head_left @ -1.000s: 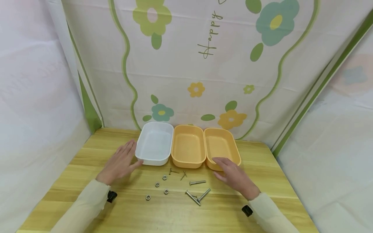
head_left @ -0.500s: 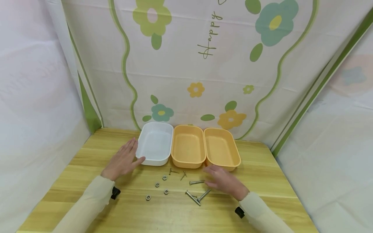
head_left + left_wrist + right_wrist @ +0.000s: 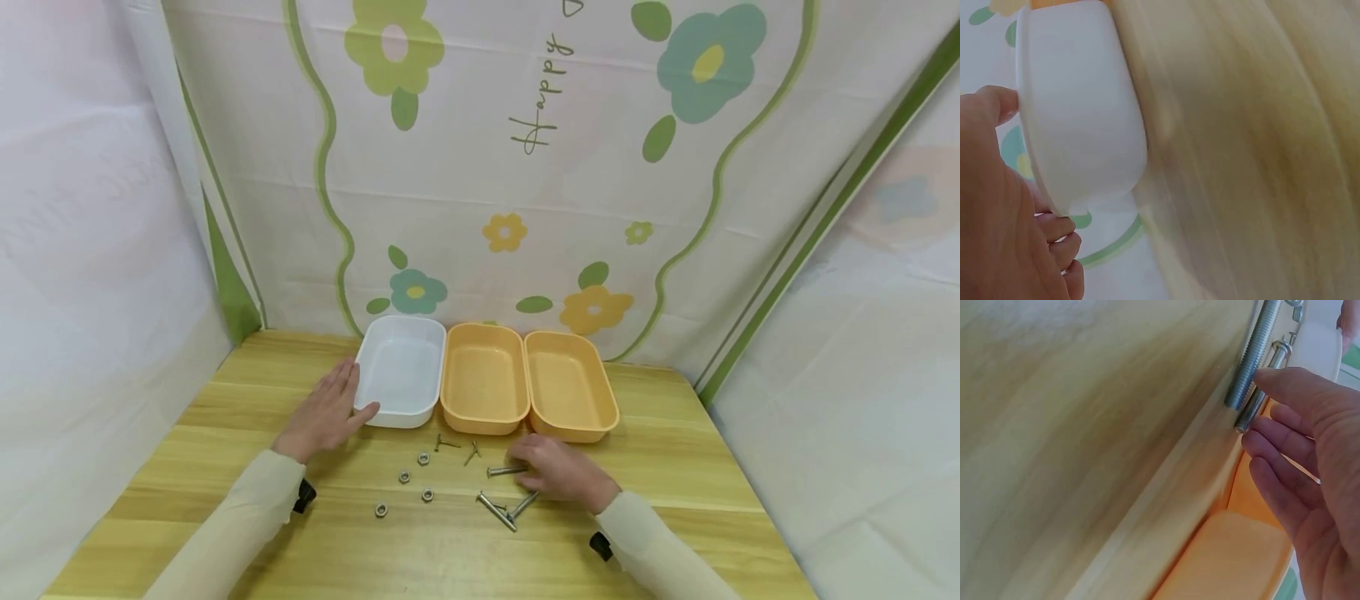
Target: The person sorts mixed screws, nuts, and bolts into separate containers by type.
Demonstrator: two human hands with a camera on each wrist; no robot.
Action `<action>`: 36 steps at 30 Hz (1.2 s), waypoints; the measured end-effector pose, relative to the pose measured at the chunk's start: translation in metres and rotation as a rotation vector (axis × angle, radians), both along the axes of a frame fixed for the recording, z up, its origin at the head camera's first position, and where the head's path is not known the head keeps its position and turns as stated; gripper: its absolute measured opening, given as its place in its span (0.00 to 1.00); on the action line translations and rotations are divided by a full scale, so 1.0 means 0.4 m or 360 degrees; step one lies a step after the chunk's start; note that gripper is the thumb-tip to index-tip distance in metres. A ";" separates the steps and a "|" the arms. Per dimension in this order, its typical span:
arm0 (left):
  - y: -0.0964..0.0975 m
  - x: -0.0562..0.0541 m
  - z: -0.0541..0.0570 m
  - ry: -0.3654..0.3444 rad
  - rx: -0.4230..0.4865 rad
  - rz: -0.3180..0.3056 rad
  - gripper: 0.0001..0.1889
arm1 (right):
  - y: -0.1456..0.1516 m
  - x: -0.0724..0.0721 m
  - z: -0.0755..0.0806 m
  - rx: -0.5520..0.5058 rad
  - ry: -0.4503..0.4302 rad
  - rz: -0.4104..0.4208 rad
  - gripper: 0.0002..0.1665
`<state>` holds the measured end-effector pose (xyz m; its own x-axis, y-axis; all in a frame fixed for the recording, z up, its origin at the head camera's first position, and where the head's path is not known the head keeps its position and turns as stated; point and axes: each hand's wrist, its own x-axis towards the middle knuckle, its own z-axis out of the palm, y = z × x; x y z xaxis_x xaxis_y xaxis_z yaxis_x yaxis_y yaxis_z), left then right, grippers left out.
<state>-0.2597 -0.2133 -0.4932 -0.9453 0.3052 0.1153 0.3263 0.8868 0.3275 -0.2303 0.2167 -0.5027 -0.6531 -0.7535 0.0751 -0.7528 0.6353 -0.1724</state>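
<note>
My left hand rests at the near-left corner of a white tray, fingers extended along its left side. Its thumb touches the tray rim in the left wrist view. My right hand reaches down over a silver bolt lying on the table. In the right wrist view the thumb and bent fingers stand on either side of that bolt, with a visible gap between them; the index fingertip is hidden. A second, thicker threaded bolt lies close beside the thumb.
Two orange trays, a middle one and a right one, stand beside the white tray against the patterned cloth. Several hex nuts lie on the wooden table left of the bolts. Small screws lie before the trays; another long bolt lies nearer.
My right hand has moved left and down from the right orange tray to the bolt. The left hand has slid slightly right along the white tray. The bolts and nuts lie where they were.
</note>
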 end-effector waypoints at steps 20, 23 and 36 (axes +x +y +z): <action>0.012 0.002 -0.006 0.0147 -0.0176 0.0034 0.46 | -0.028 -0.037 0.003 0.0089 -0.0030 0.0191 0.06; 0.012 0.001 -0.005 0.0149 -0.0179 0.0032 0.46 | -0.033 -0.041 0.000 0.0071 -0.0072 0.0167 0.07; 0.010 0.000 -0.008 0.0161 -0.0181 0.0023 0.46 | -0.055 -0.032 0.031 0.0035 -0.0090 0.0170 0.08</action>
<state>-0.2595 -0.2094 -0.4963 -0.9351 0.3079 0.1756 0.3391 0.9212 0.1908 -0.2430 0.1946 -0.4901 -0.5716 -0.8202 0.0234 -0.8060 0.5559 -0.2033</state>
